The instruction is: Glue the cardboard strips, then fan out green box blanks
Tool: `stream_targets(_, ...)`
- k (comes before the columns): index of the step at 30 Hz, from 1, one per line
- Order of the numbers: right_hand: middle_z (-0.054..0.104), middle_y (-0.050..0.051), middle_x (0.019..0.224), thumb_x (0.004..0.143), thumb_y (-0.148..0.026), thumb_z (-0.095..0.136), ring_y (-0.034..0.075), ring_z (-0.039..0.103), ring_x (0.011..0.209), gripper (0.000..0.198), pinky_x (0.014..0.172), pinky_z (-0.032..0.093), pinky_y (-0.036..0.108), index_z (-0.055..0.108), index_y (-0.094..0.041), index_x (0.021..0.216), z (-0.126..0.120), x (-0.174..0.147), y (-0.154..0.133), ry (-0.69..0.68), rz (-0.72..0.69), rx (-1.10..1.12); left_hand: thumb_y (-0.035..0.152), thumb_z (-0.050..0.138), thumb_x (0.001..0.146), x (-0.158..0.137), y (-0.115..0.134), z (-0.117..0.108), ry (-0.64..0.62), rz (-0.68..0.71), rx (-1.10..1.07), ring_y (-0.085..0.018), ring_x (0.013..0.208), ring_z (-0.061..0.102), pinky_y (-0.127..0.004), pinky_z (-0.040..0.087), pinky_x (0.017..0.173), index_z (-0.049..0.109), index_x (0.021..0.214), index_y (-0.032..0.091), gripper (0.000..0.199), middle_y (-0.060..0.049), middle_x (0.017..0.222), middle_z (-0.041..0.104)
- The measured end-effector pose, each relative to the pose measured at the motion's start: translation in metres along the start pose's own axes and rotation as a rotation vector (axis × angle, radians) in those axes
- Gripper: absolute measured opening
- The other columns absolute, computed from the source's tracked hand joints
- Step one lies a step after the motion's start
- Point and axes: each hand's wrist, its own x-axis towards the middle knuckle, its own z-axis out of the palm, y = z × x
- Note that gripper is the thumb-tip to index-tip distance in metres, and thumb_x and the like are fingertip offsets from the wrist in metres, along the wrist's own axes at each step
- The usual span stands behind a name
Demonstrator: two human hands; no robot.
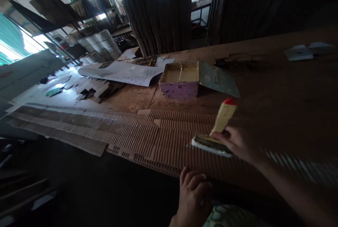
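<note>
My right hand (pixel 241 144) is closed around a wide flat brush (pixel 224 116), gripping it low, near the head. Its pale yellow handle has a red end and leans up to the right. White wet paste coats the bristle edge, which meets the corrugated cardboard sheets (pixel 169 140). These lie overlapped, like steps, along the table's near edge. At that edge my left hand (pixel 195 188) rests with loosely bent fingers, some apart, and no object visible in them. Beyond the brush stands a purple-sided box (pixel 179 89) with yellowish contents and a thin cord across its opening.
A grey-green flap (pixel 219 79) slopes from the box's right side onto the wooden table (pixel 271 86). Farther left lie a large white sheet (pixel 126 74) and cardboard scraps (pixel 102 91). Tall dark stacks (pixel 158 16) rise behind the table. White streaks (pixel 295 165) mark the right side.
</note>
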Motion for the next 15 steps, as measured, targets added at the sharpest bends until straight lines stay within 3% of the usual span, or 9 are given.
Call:
stream_targets(3, 0.072, 0.006, 0.065, 0.082, -0.05, 0.051, 0.021, 0.066, 0.059, 0.035, 0.054, 0.043, 0.029, 0.065, -0.023, 0.067, 0.029, 0.009, -0.024, -0.09, -0.097, -0.006, 0.016, 0.053, 0.078, 0.0, -0.002, 0.0, -0.003, 0.013, -0.023, -0.018, 0.094, 0.064, -0.046, 0.034, 0.109, 0.067, 0.087, 0.027, 0.02, -0.001, 0.089, 0.072)
stream_targets(5, 0.072, 0.007, 0.066, 0.081, -0.048, 0.052, 0.022, 0.067, 0.063, 0.032, 0.056, 0.043, 0.029, 0.065, -0.022, 0.067, 0.037, 0.013, -0.023, -0.095, -0.099, -0.016, 0.016, 0.054, 0.077, 0.002, -0.002, -0.002, -0.018, 0.024, -0.041, -0.018, 0.093, 0.065, -0.045, 0.033, 0.11, 0.067, 0.088, 0.027, 0.02, 0.0, 0.089, 0.072)
stream_targets(11, 0.072, 0.008, 0.062, 0.081, -0.052, 0.048, 0.023, 0.066, 0.056, 0.037, 0.05, 0.041, 0.029, 0.063, -0.022, 0.066, 0.011, 0.008, 0.015, -0.014, 0.006, -0.069, 0.012, 0.057, 0.074, 0.0, -0.001, -0.007, -0.099, 0.012, -0.033, -0.019, 0.096, 0.065, -0.049, 0.033, 0.111, 0.066, 0.088, 0.027, 0.023, 0.0, 0.09, 0.072)
stream_targets(15, 0.073, 0.007, 0.065, 0.082, -0.055, 0.049, 0.021, 0.066, 0.057, 0.039, 0.052, 0.042, 0.028, 0.066, -0.022, 0.069, 0.009, 0.001, 0.009, -0.031, -0.005, -0.064, 0.011, 0.056, 0.076, -0.004, -0.002, -0.005, -0.147, 0.001, -0.019, -0.019, 0.098, 0.064, -0.053, 0.03, 0.113, 0.067, 0.088, 0.026, 0.023, -0.001, 0.09, 0.071)
